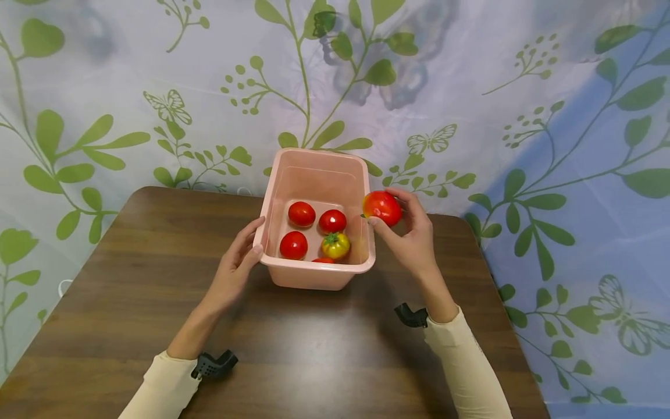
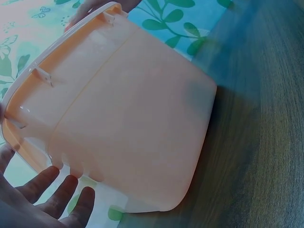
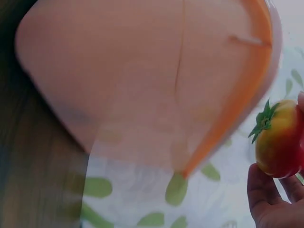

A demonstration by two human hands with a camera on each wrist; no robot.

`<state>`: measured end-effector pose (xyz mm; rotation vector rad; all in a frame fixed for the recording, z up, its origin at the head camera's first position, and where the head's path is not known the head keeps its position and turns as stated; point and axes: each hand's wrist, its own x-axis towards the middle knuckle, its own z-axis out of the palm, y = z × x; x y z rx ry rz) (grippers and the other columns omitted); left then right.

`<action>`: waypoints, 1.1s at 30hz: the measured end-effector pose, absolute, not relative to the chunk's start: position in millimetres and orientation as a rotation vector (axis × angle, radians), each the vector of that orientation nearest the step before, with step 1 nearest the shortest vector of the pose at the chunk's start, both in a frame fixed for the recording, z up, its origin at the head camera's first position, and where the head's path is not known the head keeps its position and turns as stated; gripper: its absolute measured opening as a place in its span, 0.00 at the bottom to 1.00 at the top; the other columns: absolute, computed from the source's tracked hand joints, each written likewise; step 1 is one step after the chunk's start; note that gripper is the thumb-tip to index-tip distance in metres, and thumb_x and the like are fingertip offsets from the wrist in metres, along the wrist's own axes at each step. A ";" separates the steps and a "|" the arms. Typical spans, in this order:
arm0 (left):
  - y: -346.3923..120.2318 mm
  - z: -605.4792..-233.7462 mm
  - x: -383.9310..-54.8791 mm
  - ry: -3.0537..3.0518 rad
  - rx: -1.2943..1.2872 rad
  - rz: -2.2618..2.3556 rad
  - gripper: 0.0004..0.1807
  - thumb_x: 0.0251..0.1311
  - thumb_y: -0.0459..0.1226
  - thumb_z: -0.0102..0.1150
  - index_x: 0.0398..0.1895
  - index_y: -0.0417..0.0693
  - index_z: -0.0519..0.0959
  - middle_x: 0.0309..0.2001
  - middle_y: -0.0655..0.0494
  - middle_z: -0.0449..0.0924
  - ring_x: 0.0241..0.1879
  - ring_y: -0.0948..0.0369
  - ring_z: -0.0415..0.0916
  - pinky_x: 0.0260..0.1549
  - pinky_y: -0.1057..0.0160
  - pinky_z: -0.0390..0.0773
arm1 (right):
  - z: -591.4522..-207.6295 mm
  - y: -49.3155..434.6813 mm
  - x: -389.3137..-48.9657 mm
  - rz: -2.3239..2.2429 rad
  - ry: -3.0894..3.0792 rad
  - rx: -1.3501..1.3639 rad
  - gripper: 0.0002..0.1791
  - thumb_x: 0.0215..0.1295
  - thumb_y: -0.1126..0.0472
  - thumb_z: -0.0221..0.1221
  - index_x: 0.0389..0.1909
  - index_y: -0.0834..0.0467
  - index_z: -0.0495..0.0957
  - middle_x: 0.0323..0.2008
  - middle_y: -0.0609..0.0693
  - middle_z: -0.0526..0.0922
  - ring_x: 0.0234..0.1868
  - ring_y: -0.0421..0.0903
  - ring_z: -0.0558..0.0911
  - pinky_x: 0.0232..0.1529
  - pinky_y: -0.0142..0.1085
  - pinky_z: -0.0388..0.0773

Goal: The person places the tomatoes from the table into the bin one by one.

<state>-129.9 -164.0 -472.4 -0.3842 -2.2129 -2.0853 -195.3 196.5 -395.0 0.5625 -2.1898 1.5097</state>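
Note:
A pink plastic bin [image 1: 314,278] stands on the brown table, several tomatoes on its floor. Most are red, like the tomato [image 1: 301,214] at the back left; a yellow-green tomato [image 1: 335,246] with a leafy stem lies front right. My left hand [image 1: 238,259] holds the bin's left rim, its fingers along the outer wall in the left wrist view. Beside the right rim, my right hand [image 1: 410,233] grips a red tomato [image 1: 382,208] between thumb and fingers. In the right wrist view this tomato [image 3: 280,140] shows a yellow patch around its green stem.
The wooden table [image 1: 314,349] extends toward me and to both sides of the bin. Close behind its back edge hangs a white cloth [image 1: 209,75] printed with green leaves and butterflies. Black camera mounts [image 1: 214,365] sit on both wrists.

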 end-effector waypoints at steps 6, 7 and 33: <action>-158.8 -474.8 -130.5 -2.213 -0.407 -2.128 0.32 0.84 0.37 0.49 0.86 0.62 0.60 0.79 0.36 0.66 0.70 0.67 0.73 0.65 0.75 0.76 | -397.2 177.4 -200.1 1.487 -2.294 0.595 0.36 0.64 0.61 0.75 0.72 0.48 0.75 0.67 0.44 0.82 0.61 0.43 0.81 0.65 0.28 0.81; -157.7 -474.9 -130.6 -2.212 -0.405 -2.134 0.32 0.84 0.38 0.49 0.86 0.62 0.60 0.79 0.36 0.66 0.70 0.67 0.73 0.65 0.75 0.76 | -398.0 175.3 -200.8 1.480 -2.309 0.600 0.36 0.64 0.60 0.75 0.73 0.48 0.74 0.67 0.43 0.82 0.60 0.42 0.81 0.64 0.29 0.82; -148.3 -473.2 -132.5 -2.217 -0.387 -2.107 0.32 0.83 0.39 0.50 0.85 0.66 0.61 0.78 0.47 0.70 0.77 0.38 0.67 0.65 0.75 0.74 | -406.4 178.9 -202.1 1.444 -2.282 0.631 0.30 0.65 0.63 0.75 0.67 0.49 0.80 0.64 0.47 0.86 0.64 0.50 0.84 0.70 0.52 0.80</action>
